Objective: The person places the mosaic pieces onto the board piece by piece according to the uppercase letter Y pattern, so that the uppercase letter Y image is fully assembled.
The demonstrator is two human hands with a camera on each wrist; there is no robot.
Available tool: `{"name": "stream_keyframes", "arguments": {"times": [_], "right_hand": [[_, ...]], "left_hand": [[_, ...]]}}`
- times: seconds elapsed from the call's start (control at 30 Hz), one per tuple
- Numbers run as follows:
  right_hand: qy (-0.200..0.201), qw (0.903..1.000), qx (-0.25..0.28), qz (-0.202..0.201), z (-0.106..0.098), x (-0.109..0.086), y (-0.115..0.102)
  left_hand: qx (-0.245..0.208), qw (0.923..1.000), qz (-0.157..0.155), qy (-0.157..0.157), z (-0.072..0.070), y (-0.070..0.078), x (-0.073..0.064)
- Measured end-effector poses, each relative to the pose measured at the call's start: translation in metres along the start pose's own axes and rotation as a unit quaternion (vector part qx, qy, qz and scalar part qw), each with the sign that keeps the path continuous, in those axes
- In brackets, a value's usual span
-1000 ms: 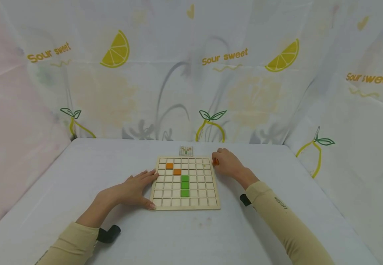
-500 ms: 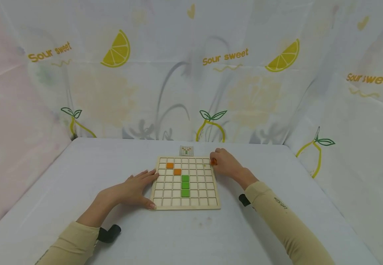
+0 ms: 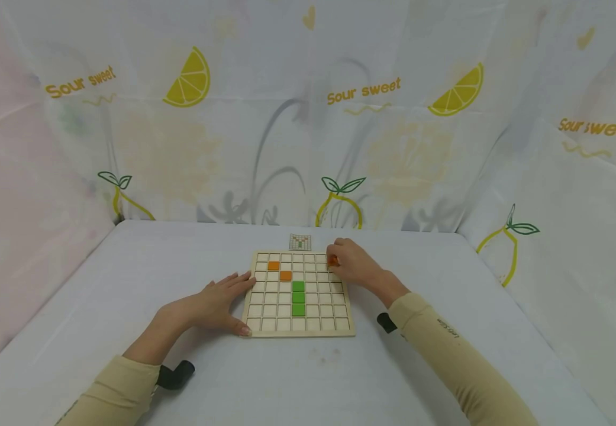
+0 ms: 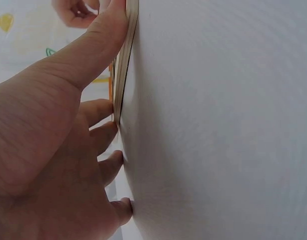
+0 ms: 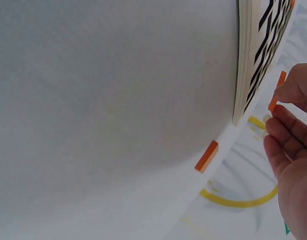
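A square wooden grid board (image 3: 276, 324) lies on the table. Two orange tiles sit diagonally in its cells, the farther orange tile (image 3: 274, 265) to the left of the nearer orange tile (image 3: 285, 276). Below them, three green tiles make a column, with the middle green tile (image 3: 298, 297) between the others. My left hand (image 3: 209, 305), fingers spread, rests along the board's left edge, its thumb at the near corner. Over the far right corner, my right hand (image 3: 358, 261) pinches another orange tile (image 5: 278, 91) between thumb and fingers.
Behind the board lies a small pattern card (image 3: 300, 242) printed with a coloured grid. One loose orange tile (image 5: 207, 156) is on the table beside the board in the right wrist view. A printed cloth (image 3: 265, 118) walls the back and sides of the table.
My right hand has moved left with its orange tile, from beside the board to over its far right corner. The left hand and the tiles on the board have stayed put.
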State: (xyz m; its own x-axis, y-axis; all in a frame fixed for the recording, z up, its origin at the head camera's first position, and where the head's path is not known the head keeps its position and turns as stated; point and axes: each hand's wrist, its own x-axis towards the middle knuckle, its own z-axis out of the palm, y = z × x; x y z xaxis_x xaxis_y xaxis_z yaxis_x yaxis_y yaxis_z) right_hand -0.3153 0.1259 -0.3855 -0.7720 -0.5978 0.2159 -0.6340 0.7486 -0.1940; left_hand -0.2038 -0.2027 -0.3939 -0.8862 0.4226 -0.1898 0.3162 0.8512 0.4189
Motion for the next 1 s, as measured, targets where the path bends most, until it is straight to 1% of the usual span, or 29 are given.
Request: {"name": "stream_keyframes", "arguments": {"times": [0.07,0.17,0.27,0.5,0.77,1.0], "right_hand": [[0.005,1.0,0.001,-0.007,0.0,0.0,-0.002],[0.004,1.0,0.004,-0.005,0.0,0.0,-0.005],[-0.004,1.0,0.008,0.001,-0.001,0.0,-0.008],[-0.016,0.9997,0.019,0.006,-0.002,-0.002,-0.016],[-0.048,0.9978,0.021,0.041,0.002,0.001,-0.022],[-0.045,0.9983,0.023,0.03,0.003,0.001,-0.027]], "left_hand": [[0.0,1.0,0.001,-0.001,-0.001,0.001,0.0],[-0.002,1.0,0.002,-0.001,-0.002,0.003,-0.001],[-0.003,1.0,0.005,0.0,-0.003,0.004,-0.001],[-0.004,1.0,0.0,-0.003,-0.004,0.006,-0.003],[-0.008,1.0,-0.003,-0.004,-0.003,0.005,-0.002],[-0.004,1.0,-0.005,-0.003,-0.003,0.007,-0.002]]}}
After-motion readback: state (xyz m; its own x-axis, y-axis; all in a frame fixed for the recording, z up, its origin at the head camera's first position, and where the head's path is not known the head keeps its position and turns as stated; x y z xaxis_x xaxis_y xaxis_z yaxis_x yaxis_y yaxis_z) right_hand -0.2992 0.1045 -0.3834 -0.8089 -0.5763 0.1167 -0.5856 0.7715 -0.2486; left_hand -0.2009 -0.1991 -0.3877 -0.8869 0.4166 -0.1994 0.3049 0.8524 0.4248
